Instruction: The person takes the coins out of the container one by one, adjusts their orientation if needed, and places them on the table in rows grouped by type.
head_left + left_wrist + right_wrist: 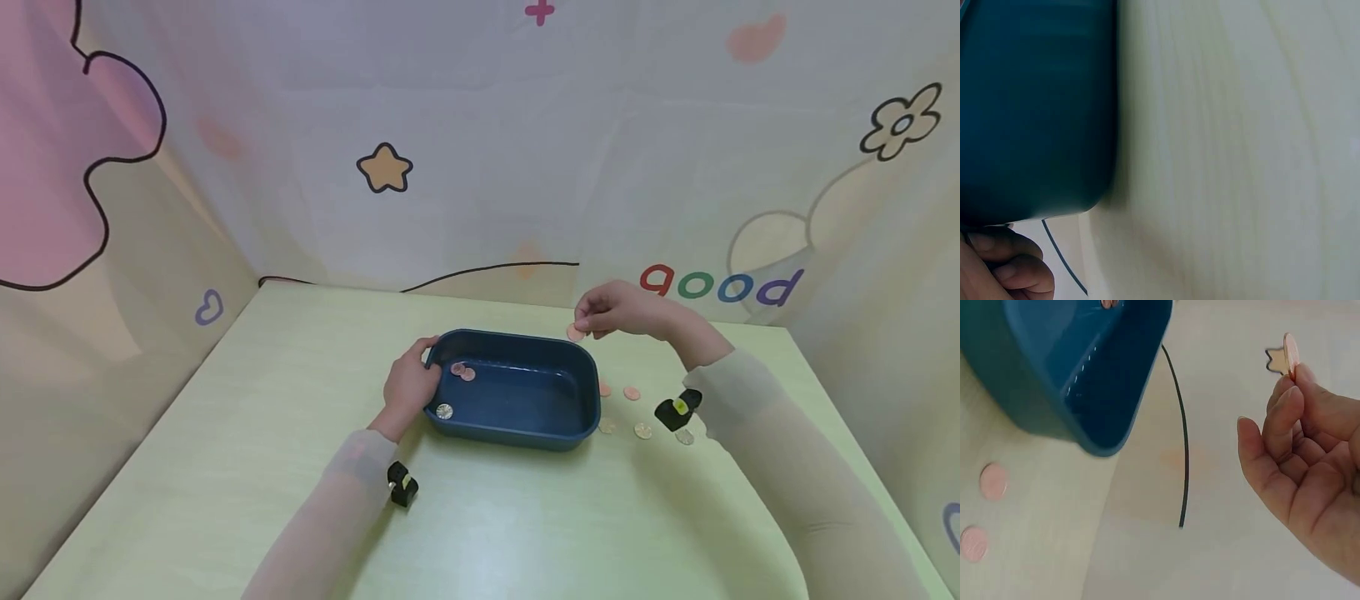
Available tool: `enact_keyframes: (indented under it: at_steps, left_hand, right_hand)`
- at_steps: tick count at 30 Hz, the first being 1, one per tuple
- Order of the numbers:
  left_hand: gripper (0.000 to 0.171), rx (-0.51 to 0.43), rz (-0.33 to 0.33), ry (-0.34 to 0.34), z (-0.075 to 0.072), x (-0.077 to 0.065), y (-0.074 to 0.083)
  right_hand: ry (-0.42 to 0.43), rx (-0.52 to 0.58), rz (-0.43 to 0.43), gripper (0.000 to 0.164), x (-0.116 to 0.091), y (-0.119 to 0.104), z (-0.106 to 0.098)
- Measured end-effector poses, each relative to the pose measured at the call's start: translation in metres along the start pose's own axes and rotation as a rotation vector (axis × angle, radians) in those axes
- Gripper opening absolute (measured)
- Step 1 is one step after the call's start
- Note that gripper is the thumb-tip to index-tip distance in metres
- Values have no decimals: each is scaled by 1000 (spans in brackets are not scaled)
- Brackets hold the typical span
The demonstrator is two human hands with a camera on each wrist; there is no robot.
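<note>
A dark blue rectangular tub (517,433) stands on the table. My left hand (411,385) grips its left end, the thumb over the rim; in the left wrist view curled fingers (1022,265) show by the tub's corner. Two copper coins (463,372) and one silver coin (445,412) lie inside at the left. Above the tub's far right corner, my right hand (618,310) pinches a copper coin (1291,353) between thumb and forefinger, held on edge and apart from the tub. Several copper, gold and silver coins (642,431) lie on the table to the tub's right.
The pale green table (285,483) is backed by a printed cloth (480,167) with a star and coloured letters. Cloth also hangs along both sides. Each sleeve carries a small black wrist camera (402,485).
</note>
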State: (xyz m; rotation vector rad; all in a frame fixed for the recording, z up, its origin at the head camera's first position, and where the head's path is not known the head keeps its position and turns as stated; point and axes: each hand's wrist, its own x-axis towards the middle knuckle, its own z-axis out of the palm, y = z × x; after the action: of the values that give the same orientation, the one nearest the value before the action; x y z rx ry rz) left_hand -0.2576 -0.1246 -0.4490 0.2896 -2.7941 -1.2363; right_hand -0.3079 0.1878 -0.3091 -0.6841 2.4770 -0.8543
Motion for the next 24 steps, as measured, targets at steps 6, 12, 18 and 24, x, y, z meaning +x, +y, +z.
enact_keyframes:
  at_steps: [6,12,18,24]
  left_hand:
    - [54,2,-11,-6,2,0,-2]
    - [54,0,0,-10,3,2,-1]
    - [54,0,-1,-2,3,2,-1]
    - [54,5,0,-9,1,2,0]
  right_hand:
    - [54,26,35,15,-21,20,0]
    - [128,50,62,18,-41,46,5]
    - [180,72,119,20,-56,79,11]
    - [228,110,226,28,-64,108,20]
